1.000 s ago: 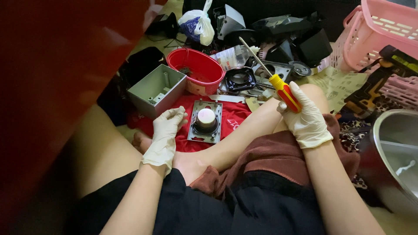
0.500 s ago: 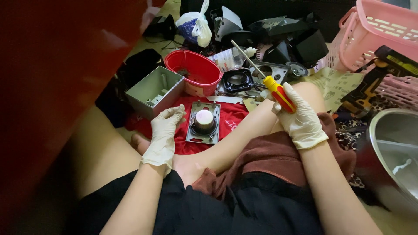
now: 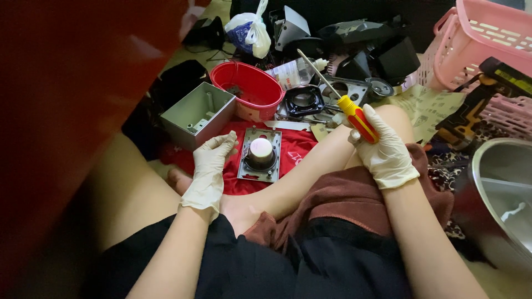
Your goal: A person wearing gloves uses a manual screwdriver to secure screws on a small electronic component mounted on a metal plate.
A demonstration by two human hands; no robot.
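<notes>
Two gloved hands | right hand (image 3: 382, 152) fingers closed around red-and-yellow-handled screwdriver (image 3: 359, 118), shaft toward 11 o'clock | left hand (image 3: 210, 160) fingers loosely spread, empty, beside square grey metal plate (image 3: 260, 155) at its 3 o'clock

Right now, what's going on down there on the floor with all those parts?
A person in pale gloves sits among scattered parts. The right hand holds a red and yellow screwdriver, tip pointing up and away. The left hand rests open on a red cloth beside a small metal plate with a round white-topped part. A grey metal box and a red bowl sit behind; a pink basket stands at right.
</notes>
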